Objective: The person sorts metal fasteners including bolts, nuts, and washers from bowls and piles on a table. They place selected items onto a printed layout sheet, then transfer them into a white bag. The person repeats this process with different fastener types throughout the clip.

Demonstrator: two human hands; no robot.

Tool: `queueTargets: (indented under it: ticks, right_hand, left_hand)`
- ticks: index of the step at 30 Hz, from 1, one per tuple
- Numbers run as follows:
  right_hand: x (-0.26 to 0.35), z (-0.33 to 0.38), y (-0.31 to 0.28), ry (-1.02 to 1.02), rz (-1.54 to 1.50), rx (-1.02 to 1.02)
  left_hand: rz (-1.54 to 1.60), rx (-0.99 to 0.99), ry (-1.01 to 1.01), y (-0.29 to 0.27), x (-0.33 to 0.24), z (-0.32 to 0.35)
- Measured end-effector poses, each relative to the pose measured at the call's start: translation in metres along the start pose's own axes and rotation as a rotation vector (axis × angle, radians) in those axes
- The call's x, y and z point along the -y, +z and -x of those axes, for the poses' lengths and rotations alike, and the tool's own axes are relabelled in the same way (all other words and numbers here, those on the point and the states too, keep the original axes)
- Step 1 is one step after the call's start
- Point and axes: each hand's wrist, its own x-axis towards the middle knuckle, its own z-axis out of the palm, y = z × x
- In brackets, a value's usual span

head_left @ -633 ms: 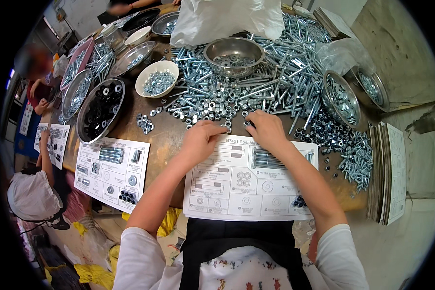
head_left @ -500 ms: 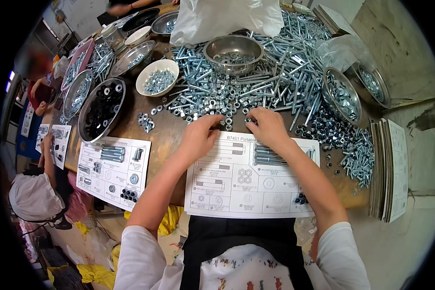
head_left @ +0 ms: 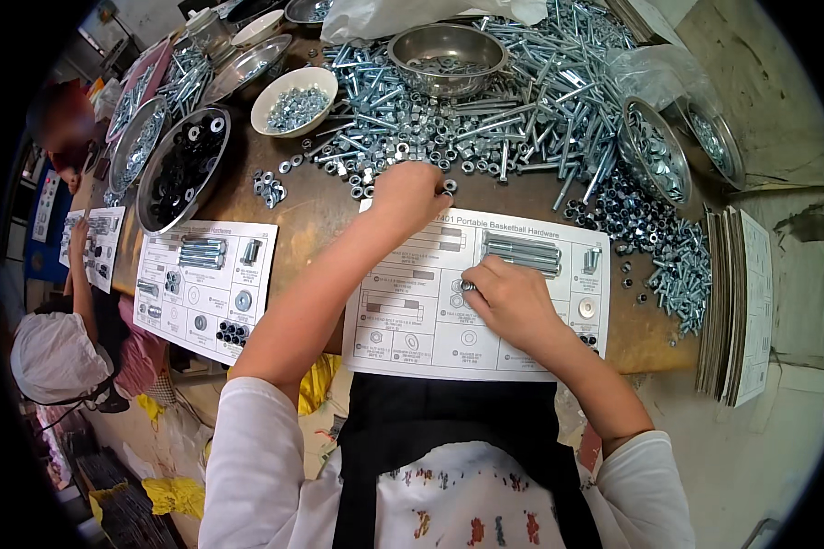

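Observation:
A printed hardware sheet [head_left: 394, 352] lies on the table in front of me. My right hand [head_left: 513, 306] is over its middle, fingers pinching a small hex nut [head_left: 468, 285] above the drawn nut outlines. Long bolts [head_left: 522, 252] lie side by side at the sheet's upper right, with a short bolt [head_left: 591, 262] and a washer [head_left: 586, 308] further right. My left hand [head_left: 412, 197] is at the sheet's top edge, beside the loose nuts [head_left: 398, 151]. Its fingers are curled; a loose nut [head_left: 449, 186] shows by their tips, and what they hold is hidden.
A heap of bolts [head_left: 558, 110] covers the far table. Metal bowls [head_left: 449, 73] and a white bowl of small parts [head_left: 295, 105] stand around it. Black-collared nuts [head_left: 627, 215] spread at right, near stacked sheets [head_left: 728, 302]. A second laid-out sheet [head_left: 201, 302] is left; a co-worker [head_left: 64, 366] sits beyond.
My right hand has come back from the nut pile to the middle of the sheet with a nut. My left hand remains by the pile, shifted slightly right, fingers more curled.

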Motion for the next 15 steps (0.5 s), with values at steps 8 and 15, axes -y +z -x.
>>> queueTargets:
  ticks: [8,15]
  right_hand:
    - [0.007,0.002,-0.002,0.024,-0.027,-0.041]
    - [-0.003,0.023,-0.028,0.290,-0.250,-0.172]
  left_hand:
    - [0.017,0.071,0.161,-0.010,0.009,-0.011]
    - [0.208,0.198,0.391,-0.036,-0.038,0.083]
